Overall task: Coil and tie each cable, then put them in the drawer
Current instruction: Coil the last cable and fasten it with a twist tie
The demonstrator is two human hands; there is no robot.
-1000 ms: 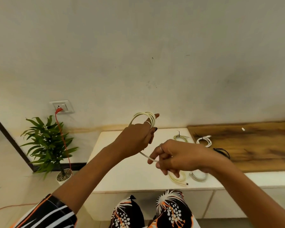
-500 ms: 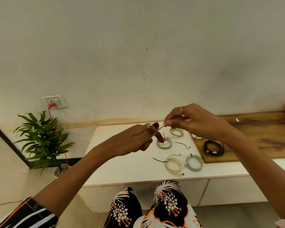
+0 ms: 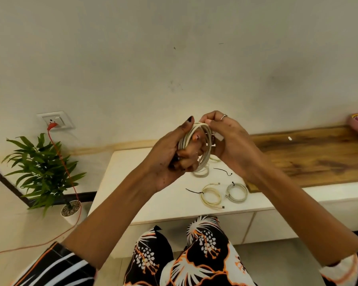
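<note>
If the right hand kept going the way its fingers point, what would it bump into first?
The right hand points left, toward the left hand. Its fingertips already pinch the top of the cream cable coil that the left hand grips, so it would probably press into that coil first, then the left thumb behind it.

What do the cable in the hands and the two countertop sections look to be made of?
Cable: off-white, smooth matte sheath, probably plastic or rubber. Left section: cream, even, faintly glossy, likely laminate. Right section: brown with dark grain streaks, wood or wood-look veneer.
</note>
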